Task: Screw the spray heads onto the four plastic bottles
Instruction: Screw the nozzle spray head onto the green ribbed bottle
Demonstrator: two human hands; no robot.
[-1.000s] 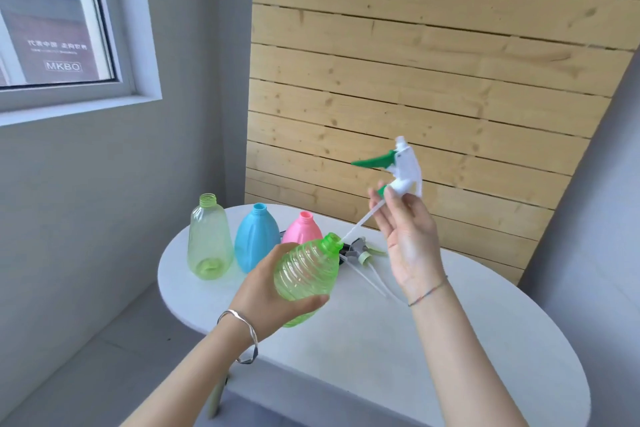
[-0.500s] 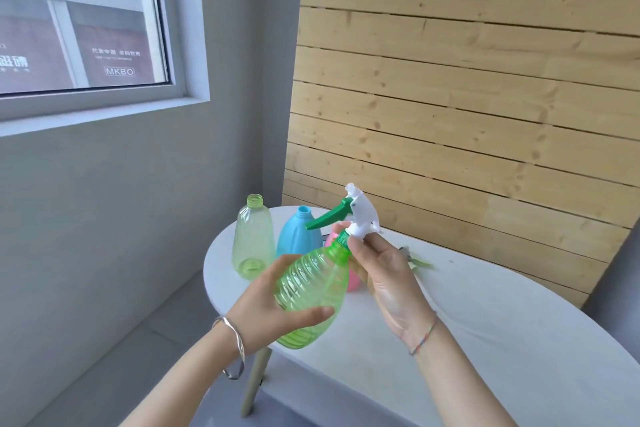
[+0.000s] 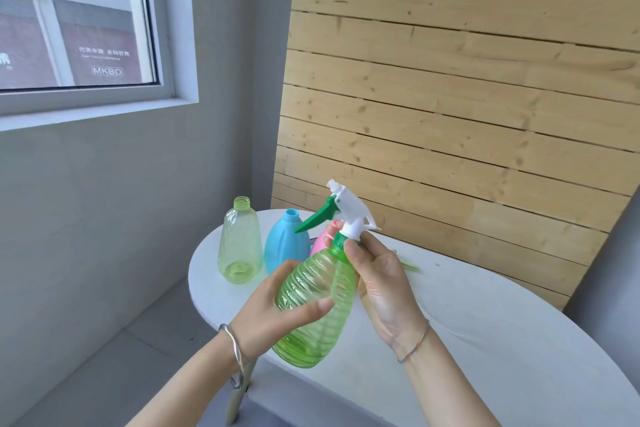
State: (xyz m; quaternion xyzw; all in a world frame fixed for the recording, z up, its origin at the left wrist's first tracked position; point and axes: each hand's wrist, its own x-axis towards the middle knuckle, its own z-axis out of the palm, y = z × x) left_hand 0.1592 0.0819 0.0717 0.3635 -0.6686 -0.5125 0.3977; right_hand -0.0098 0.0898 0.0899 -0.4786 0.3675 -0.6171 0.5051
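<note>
My left hand (image 3: 277, 308) grips the ribbed green bottle (image 3: 315, 302), tilted above the table's near edge. A white spray head with a green trigger (image 3: 346, 211) sits on the bottle's neck, its tube inside the bottle. My right hand (image 3: 377, 281) pinches the head's collar at the neck. Behind stand a clear yellow-green bottle (image 3: 239, 241), a blue bottle (image 3: 285, 243) and a pink bottle (image 3: 320, 243), the pink one mostly hidden. None of these three carries a head.
The white oval table (image 3: 485, 340) stands in a corner between a grey wall with a window and a wooden slat wall. A green piece of another spray head (image 3: 410, 266) shows behind my right hand; the rest is hidden.
The spray head came down from above the bottle; its tube went into the neck and the head now sits on the opening. The view shifted, so everything appears further right and lower.
</note>
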